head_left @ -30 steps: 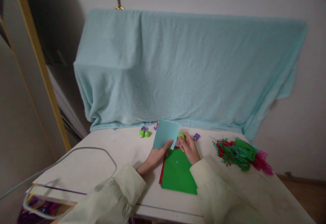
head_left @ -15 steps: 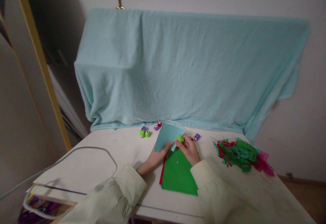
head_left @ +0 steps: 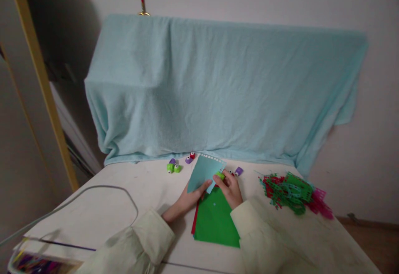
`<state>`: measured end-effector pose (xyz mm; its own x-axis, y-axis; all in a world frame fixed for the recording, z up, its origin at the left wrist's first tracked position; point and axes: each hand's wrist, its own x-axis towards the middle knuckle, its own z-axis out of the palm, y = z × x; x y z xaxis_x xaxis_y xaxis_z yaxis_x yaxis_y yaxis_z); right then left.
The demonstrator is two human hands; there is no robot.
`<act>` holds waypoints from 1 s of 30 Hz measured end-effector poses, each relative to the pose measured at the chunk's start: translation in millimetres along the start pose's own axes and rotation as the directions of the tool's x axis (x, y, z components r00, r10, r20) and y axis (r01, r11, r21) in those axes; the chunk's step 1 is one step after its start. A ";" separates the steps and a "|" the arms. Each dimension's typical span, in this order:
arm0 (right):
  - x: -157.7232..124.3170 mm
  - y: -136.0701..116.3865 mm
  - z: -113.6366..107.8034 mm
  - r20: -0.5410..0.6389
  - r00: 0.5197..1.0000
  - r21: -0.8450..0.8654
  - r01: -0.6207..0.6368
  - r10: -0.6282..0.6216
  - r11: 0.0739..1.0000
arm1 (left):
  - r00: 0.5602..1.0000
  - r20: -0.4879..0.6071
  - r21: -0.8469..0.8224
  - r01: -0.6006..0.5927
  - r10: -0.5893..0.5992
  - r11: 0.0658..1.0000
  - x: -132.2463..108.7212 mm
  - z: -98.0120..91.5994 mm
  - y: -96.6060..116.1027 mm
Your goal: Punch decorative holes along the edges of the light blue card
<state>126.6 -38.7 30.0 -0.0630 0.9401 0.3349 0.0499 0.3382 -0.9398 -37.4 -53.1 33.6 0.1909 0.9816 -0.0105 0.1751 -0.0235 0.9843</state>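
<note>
My left hand (head_left: 188, 198) pinches the lower edge of a light blue sheet of paper (head_left: 202, 175), thumb on top. A row of small cut-outs runs along the sheet's far edge. My right hand (head_left: 231, 190) grips a small green craft punch (head_left: 220, 175) at the sheet's right edge; whether the paper sits in its slot I cannot make out. Below both hands lies a green sheet (head_left: 216, 226) over a red sheet (head_left: 195, 220), whose left edge shows. Just beyond my right hand are a purple punch (head_left: 238, 171) and a partly hidden red one (head_left: 231, 173).
More small punches, green (head_left: 170, 168), purple (head_left: 188, 160) and red (head_left: 192, 155), stand at the back of the white table (head_left: 149, 191). Tangled punched paper strips (head_left: 289, 191) are heaped at right. A grey cable (head_left: 124, 189) curves across the left. Light blue cloth (head_left: 218, 91) hangs behind.
The view has shifted slightly, so the table and hands appear a little lower and further left. Both hands keep their holds on the light blue paper and green punch.
</note>
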 end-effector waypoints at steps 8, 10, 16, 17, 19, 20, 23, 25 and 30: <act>1.7 -0.4 -1.8 0.001 1.000 0.013 -0.015 0.015 1.000 | 1.000 0.005 0.001 -0.015 0.015 1.000 -1.2 -0.4 3.5; 1.4 -0.3 -1.4 0.007 1.000 0.010 -0.021 0.021 1.000 | 1.000 0.018 0.009 -0.017 0.017 1.000 -1.1 -0.8 3.8; 0.6 -3.9 -0.7 0.010 1.000 0.007 -0.013 0.013 1.000 | 0.999 0.006 0.027 -0.033 0.033 0.999 -0.5 0.0 -0.2; 0.6 -4.5 -0.7 0.010 1.000 0.004 -0.012 0.012 1.000 | 1.000 0.005 0.029 -0.028 0.028 0.999 -0.7 0.4 -0.4; 0.5 -5.0 -0.6 0.011 1.000 0.000 -0.013 0.013 1.000 | 1.000 0.003 0.032 -0.014 0.014 0.999 -1.4 1.1 0.4; 0.4 -5.1 -0.5 0.011 1.000 -0.001 -0.014 0.014 1.000 | 1.000 0.002 0.032 -0.008 0.008 0.999 -1.9 1.3 1.2; 0.0 -4.7 -0.3 0.015 1.000 -0.005 -0.018 0.018 1.000 | 1.000 -0.007 0.032 0.002 -0.002 0.999 -3.2 1.6 3.8; -0.4 -4.4 -0.3 0.010 1.000 -0.008 -0.019 0.019 1.000 | 1.000 -0.008 0.030 0.015 -0.015 0.999 -3.6 1.6 3.9; -0.3 -3.2 -0.7 0.000 1.000 -0.009 -0.021 0.021 1.000 | 1.000 -0.010 0.043 0.018 -0.018 0.999 -2.8 1.9 0.4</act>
<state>127.1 -40.0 33.0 -0.0615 0.9469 0.3156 0.0603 0.3192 -0.9458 -36.1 -56.2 33.7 0.1782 0.9837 -0.0262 0.2200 -0.0139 0.9754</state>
